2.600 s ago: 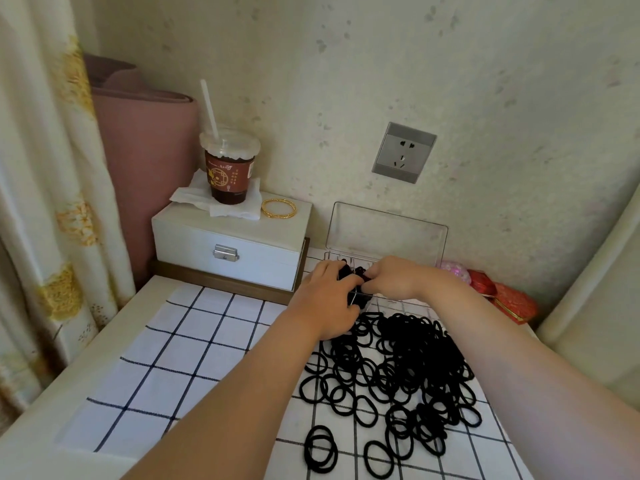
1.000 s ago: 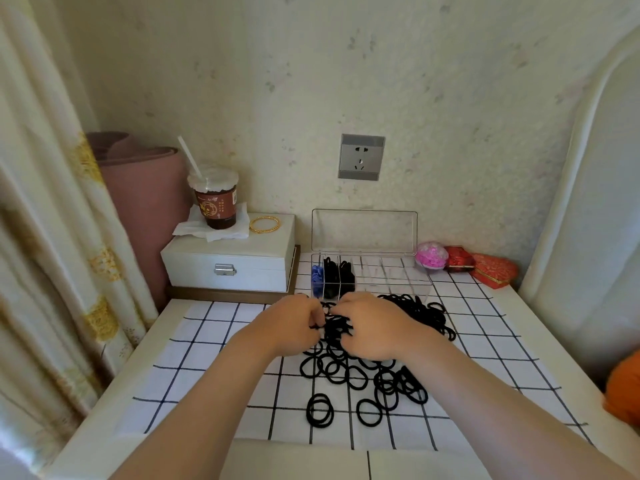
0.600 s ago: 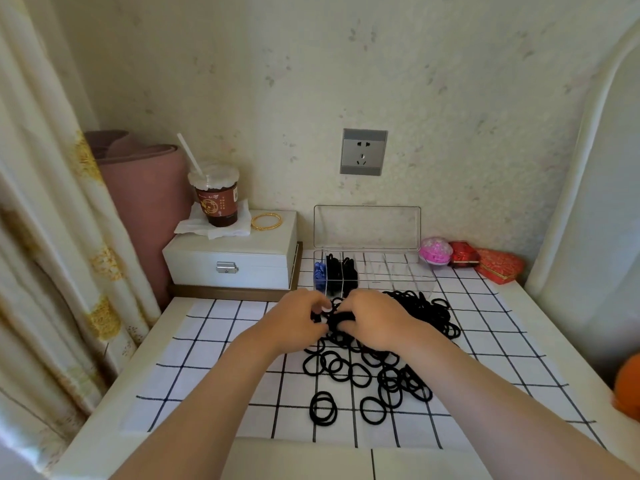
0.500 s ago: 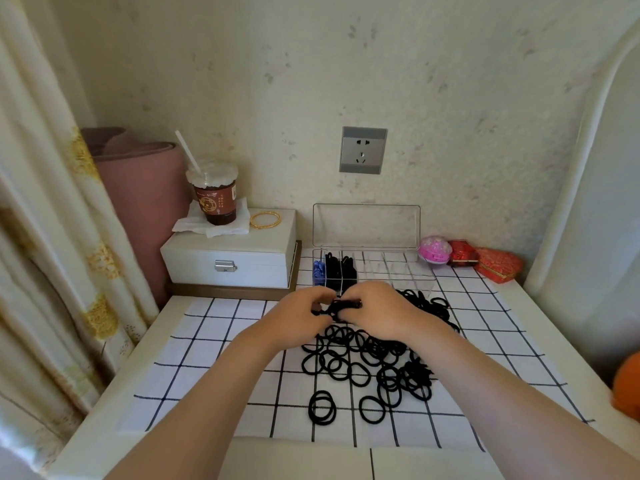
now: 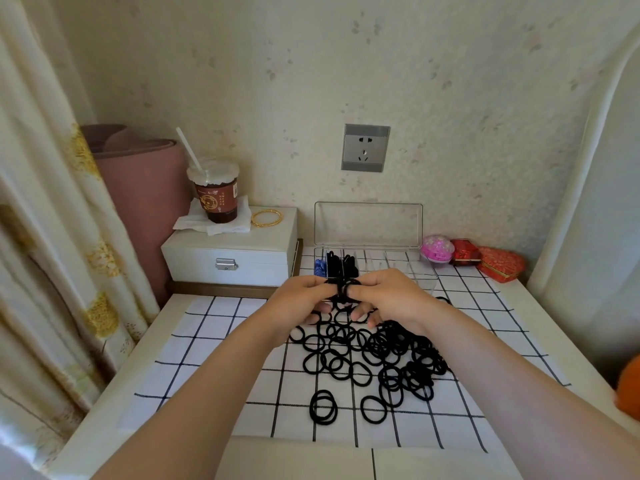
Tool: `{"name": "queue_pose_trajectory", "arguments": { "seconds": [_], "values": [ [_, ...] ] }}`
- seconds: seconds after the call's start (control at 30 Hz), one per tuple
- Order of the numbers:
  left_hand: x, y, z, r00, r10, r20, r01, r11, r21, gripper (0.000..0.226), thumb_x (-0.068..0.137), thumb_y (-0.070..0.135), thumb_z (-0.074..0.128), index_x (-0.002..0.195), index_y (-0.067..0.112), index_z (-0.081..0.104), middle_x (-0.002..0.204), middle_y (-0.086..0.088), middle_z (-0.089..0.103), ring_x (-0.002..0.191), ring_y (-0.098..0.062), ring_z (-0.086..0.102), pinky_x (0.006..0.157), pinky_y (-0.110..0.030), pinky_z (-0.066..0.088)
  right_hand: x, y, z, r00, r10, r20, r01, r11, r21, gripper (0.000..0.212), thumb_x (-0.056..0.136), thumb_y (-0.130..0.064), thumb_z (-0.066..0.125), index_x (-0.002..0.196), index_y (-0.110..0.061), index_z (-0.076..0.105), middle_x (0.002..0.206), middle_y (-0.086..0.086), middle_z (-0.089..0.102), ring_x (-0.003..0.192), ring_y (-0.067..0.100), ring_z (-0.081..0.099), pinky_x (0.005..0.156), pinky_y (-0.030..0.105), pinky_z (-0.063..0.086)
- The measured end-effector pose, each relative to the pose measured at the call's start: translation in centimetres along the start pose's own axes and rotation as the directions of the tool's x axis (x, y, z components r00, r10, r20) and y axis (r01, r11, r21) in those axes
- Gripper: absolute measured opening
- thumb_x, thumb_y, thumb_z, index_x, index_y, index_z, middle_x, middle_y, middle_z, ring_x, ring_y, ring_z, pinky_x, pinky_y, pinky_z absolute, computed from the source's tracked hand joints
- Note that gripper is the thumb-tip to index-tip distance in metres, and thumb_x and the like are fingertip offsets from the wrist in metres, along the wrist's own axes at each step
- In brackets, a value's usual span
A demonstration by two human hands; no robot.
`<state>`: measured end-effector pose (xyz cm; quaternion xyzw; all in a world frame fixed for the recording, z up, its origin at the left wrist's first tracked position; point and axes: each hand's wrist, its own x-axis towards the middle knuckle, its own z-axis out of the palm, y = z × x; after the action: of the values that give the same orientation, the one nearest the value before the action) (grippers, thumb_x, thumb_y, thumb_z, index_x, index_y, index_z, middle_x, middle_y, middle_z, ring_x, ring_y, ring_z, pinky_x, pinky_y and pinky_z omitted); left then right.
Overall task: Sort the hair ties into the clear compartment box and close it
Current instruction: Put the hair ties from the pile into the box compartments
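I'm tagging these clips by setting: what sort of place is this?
Probably a home bedroom or dressing corner: a white jewellery box with a gold bangle on it, floral curtains at the left, and black hair ties strewn on a small table.

1. The left hand (image 5: 294, 308) is showing bare, with plain skin from the knuckles back to the wrist.
2. The right hand (image 5: 394, 299) is showing bare in the same way.
3. The left forearm (image 5: 207, 393) is running uncovered right down to the bottom edge of the view, looking wider as it nears the lens.
4. The right forearm (image 5: 502, 393) is running uncovered to the same edge, and it is bulking even larger in the corner.
5. Fingernails (image 5: 325, 308) are showing on a few fingertips and looking short, but finer detail is too small to tell.
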<state>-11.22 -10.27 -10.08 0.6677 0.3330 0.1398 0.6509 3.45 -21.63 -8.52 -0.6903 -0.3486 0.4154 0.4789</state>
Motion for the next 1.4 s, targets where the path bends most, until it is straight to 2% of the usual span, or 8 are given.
{"name": "queue_pose_trajectory", "arguments": {
  "seconds": [0.13, 0.27, 0.37, 0.47, 0.6, 0.93, 1.03, 1.4],
  "values": [
    [0.0, 0.4, -0.3, 0.997, -0.05, -0.066, 0.044, 0.995, -0.094, 0.02, 0.094, 0.021, 0.059, 0.107, 0.009, 0.068, 0.089, -0.004, 0.07, 0.073, -0.01, 0.066, 0.065, -0.023, 0.052, 0.4, 0.3, -0.3, 0.996, -0.01, -0.088, 0.008, 1.0, -0.019, 0.01, 0.094, -0.011, 0.065, 0.099, -0.007, 0.073, 0.086, 0.011, 0.075, 0.063, 0.018, 0.067, 0.046, 0.026, 0.049],
    [0.2, 0.2, -0.9, 0.983, 0.014, -0.184, 0.019, 0.984, 0.175, 0.007, 0.092, 0.02, 0.062, 0.092, 0.015, 0.067, 0.079, -0.003, 0.067, 0.064, -0.01, 0.062, 0.061, -0.022, 0.052, 0.8, 0.7, -0.7, 0.995, -0.035, -0.097, -0.001, 0.937, -0.349, 0.012, 0.094, -0.02, 0.064, 0.1, -0.014, 0.073, 0.07, 0.013, 0.072, 0.048, 0.016, 0.059, 0.045, 0.022, 0.046],
    [0.4, -0.1, -1.5, 0.982, 0.034, -0.185, 0.013, 0.969, 0.247, 0.009, 0.091, 0.017, 0.062, 0.096, 0.015, 0.069, 0.078, -0.003, 0.066, 0.063, -0.011, 0.06, 0.064, -0.024, 0.053, 1.5, 1.0, -0.1, 0.997, -0.058, 0.043, 0.072, 0.781, -0.621, 0.021, 0.095, -0.021, 0.061, 0.113, -0.023, 0.071, 0.078, 0.006, 0.074, 0.048, 0.006, 0.06, 0.058, 0.021, 0.05],
    [0.4, -0.5, -2.2, 0.995, 0.054, -0.086, -0.014, 0.913, 0.408, 0.013, 0.091, 0.02, 0.063, 0.101, 0.019, 0.071, 0.086, -0.002, 0.07, 0.07, -0.012, 0.061, 0.073, -0.027, 0.055, 2.5, 1.4, 0.7, 0.987, -0.13, 0.099, 0.151, 0.488, -0.86, 0.032, 0.095, -0.023, 0.058, 0.125, -0.024, 0.067, 0.123, -0.001, 0.067, 0.097, 0.01, 0.065, 0.087, 0.026, 0.048],
    [0.3, -0.9, -2.5, 0.996, 0.06, 0.068, -0.088, 0.801, 0.592, 0.017, 0.092, 0.021, 0.063, 0.102, 0.027, 0.074, 0.09, 0.01, 0.072, 0.073, -0.005, 0.063, 0.08, -0.025, 0.054, 3.1, 1.9, 1.6, 0.984, -0.16, 0.075, 0.111, 0.233, -0.966, 0.026, 0.091, -0.023, 0.057, 0.113, -0.019, 0.07, 0.11, 0.003, 0.069, 0.103, 0.023, 0.062, 0.083, 0.036, 0.054],
    [0.6, -1.5, 0.2, 0.982, 0.154, 0.114, -0.178, 0.512, 0.84, 0.029, 0.092, 0.035, 0.061, 0.12, 0.034, 0.069, 0.12, 0.007, 0.068, 0.111, -0.015, 0.06, 0.093, -0.035, 0.051, 2.0, -0.2, -0.6, 0.972, -0.235, -0.027, 0.132, 0.634, -0.762, 0.017, 0.089, -0.013, 0.061, 0.096, -0.025, 0.069, 0.094, -0.01, 0.068, 0.068, 0.008, 0.065, 0.063, 0.022, 0.052],
    [0.6, -1.9, 0.6, 0.978, 0.181, 0.1, -0.163, 0.377, 0.912, 0.034, 0.093, 0.035, 0.06, 0.127, 0.039, 0.063, 0.128, 0.008, 0.063, 0.116, -0.016, 0.057, 0.088, -0.033, 0.049, 0.8, -1.0, -1.4, 0.993, -0.106, 0.061, 0.118, 0.706, -0.698, 0.023, 0.091, -0.009, 0.058, 0.103, -0.025, 0.068, 0.061, -0.015, 0.064, 0.049, 0.004, 0.059, 0.058, 0.021, 0.05],
    [0.8, -1.5, 0.4, 0.975, 0.209, 0.076, -0.173, 0.494, 0.852, 0.017, 0.094, 0.021, 0.057, 0.107, 0.028, 0.066, 0.103, 0.004, 0.063, 0.093, -0.014, 0.06, 0.083, -0.033, 0.053, 0.5, 0.7, -0.4, 0.979, 0.071, 0.19, 0.146, 0.405, -0.902, 0.045, 0.089, -0.034, 0.065, 0.133, -0.028, 0.06, 0.127, -0.007, 0.061, 0.111, 0.014, 0.056, 0.092, 0.027, 0.046]
  ]
}}
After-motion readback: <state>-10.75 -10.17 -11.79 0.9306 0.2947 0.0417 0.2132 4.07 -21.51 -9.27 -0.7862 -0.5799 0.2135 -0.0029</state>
